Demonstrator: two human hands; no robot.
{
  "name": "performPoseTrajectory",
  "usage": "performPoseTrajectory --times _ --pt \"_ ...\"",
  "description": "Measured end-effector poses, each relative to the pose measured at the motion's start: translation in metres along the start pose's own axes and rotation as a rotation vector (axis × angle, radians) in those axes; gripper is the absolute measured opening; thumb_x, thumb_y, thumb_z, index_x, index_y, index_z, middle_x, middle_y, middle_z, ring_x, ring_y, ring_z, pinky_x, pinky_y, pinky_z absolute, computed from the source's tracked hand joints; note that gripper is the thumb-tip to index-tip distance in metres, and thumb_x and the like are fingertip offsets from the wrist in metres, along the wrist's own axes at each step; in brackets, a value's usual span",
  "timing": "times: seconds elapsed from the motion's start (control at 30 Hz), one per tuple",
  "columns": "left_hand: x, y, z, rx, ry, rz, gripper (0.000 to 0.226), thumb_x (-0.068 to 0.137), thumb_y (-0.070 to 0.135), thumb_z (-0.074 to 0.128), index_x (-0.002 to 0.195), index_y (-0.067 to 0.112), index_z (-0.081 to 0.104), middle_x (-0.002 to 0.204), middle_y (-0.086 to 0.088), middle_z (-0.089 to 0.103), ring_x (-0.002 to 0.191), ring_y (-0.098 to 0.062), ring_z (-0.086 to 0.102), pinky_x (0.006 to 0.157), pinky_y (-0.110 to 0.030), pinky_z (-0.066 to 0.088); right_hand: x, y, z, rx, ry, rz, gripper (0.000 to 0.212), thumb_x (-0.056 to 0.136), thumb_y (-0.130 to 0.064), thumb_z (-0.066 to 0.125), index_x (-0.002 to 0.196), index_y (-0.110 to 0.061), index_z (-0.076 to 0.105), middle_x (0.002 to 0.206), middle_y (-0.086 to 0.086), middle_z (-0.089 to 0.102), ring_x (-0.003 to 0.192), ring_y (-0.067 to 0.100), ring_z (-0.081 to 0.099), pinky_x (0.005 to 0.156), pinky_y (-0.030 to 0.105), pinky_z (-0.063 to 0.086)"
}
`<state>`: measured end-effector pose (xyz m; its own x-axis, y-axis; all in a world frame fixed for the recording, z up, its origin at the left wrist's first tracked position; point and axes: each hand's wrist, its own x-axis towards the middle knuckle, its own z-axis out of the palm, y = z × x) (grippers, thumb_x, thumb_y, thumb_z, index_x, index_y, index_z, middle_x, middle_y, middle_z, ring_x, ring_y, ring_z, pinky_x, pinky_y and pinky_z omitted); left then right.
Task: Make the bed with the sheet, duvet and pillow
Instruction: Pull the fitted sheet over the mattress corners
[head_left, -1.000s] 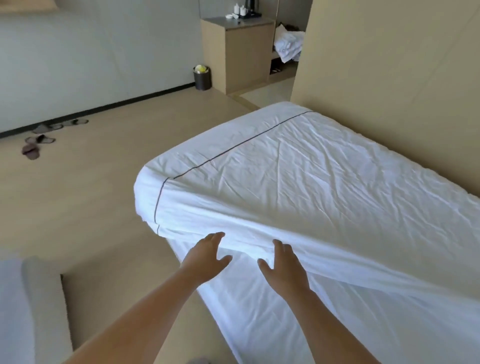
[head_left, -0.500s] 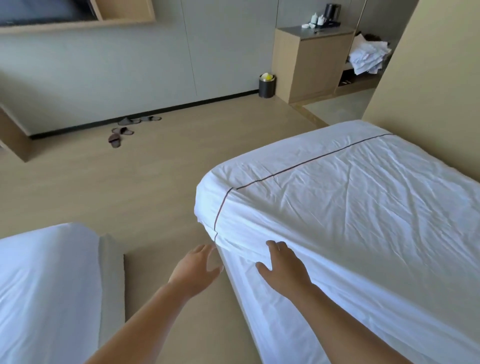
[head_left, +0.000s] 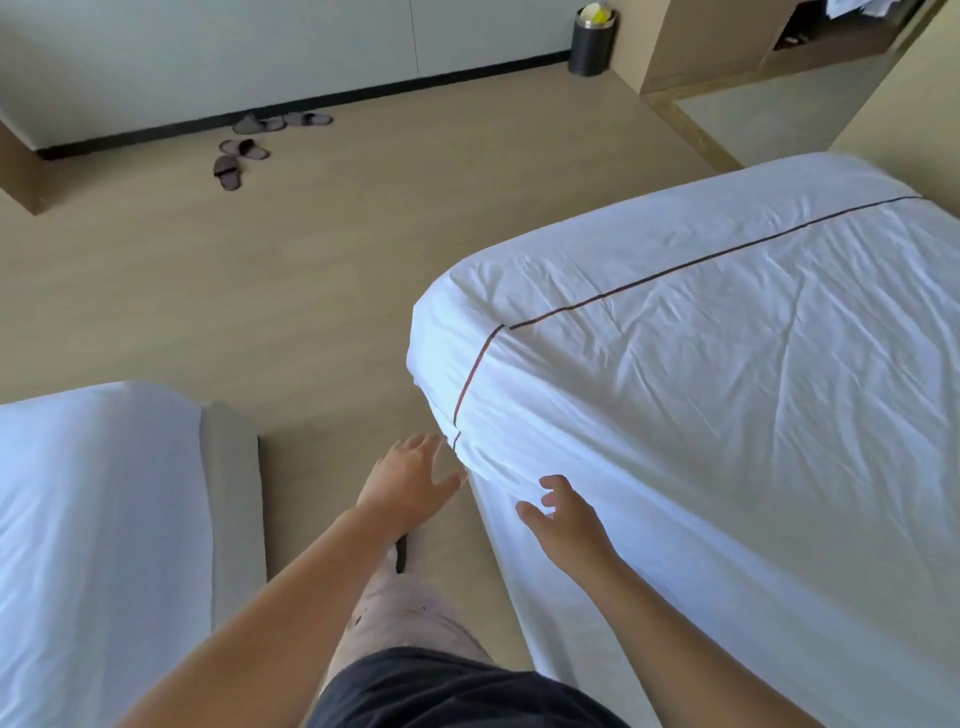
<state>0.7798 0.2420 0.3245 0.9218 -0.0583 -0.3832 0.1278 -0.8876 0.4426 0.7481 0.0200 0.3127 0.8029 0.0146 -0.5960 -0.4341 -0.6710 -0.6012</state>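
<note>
Both hands released, nothing gripped: left hand (head_left: 410, 483) has its fingers spread just off the bed corner, right hand (head_left: 566, 514) is loosely curled against the hanging side. White sheet (head_left: 701, 405) with dark stripe (head_left: 675, 273) covers the mattress, side drop loose below the corner. Likely step is tucking this corner — pinch the drop low, pull taut, fold flat under, keep the stripe straight. Duvet and pillow not in view.

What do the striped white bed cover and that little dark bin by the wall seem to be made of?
Bed cover: woven cloth, probably cotton, matte; it creases finely and drapes over the corner.
Bin: smooth, dark, faint sheen; metal or plastic, cannot tell which.
</note>
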Motion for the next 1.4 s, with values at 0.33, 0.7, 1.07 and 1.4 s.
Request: performPoseTrajectory --times 0.33,0.7,1.07,1.4 --pt "0.247 -0.124 0.014 -0.461 -0.369 -0.369 0.076 0.09 0.064 0.057 0.142 0.01 0.047 0.112 0.004 0.061 0.1 -0.015 0.056 0.09 -0.032 0.045 0.163 -0.051 0.114 1.112 0.121 0.678 0.077 0.068 -0.061 0.08 0.124 -0.013 0.057 0.129 0.011 0.062 0.115 0.022 0.062 0.099 0.046 0.051" --pt "0.363 -0.193 0.147 -1.465 -0.611 -0.855 0.1 0.078 0.078 0.056 0.145 0.005 0.042 0.13 -0.014 0.063 0.118 -0.032 0.064 0.105 -0.058 0.046 0.313 -0.05 0.213 1.814 0.226 0.648 0.109 0.036 -0.051 0.099 0.136 -0.032 0.058 0.151 -0.007 0.05 0.145 0.017 0.039 0.119 0.047 0.029" --pt "0.353 -0.159 0.085 -1.775 -0.188 -0.822 0.065 0.087 0.072 0.052 0.131 0.025 0.062 0.129 -0.005 0.068 0.12 -0.031 0.064 0.108 -0.052 0.045 0.297 -0.096 0.18 1.958 0.093 0.4 0.11 0.053 -0.048 0.095 0.149 -0.032 0.044 0.144 -0.009 0.058 0.134 0.014 0.054 0.118 0.048 0.03" --pt "0.316 -0.072 -0.086 -1.862 -0.139 -0.435 0.048 0.1 0.026 0.05 0.145 0.01 0.048 0.137 -0.012 0.061 0.121 -0.033 0.061 0.078 -0.048 0.058 0.245 -0.197 0.041 2.162 0.369 0.405 0.057 0.086 -0.034 0.071 0.138 -0.016 0.057 0.125 0.012 0.071 0.116 0.03 0.068 0.102 0.049 0.052"
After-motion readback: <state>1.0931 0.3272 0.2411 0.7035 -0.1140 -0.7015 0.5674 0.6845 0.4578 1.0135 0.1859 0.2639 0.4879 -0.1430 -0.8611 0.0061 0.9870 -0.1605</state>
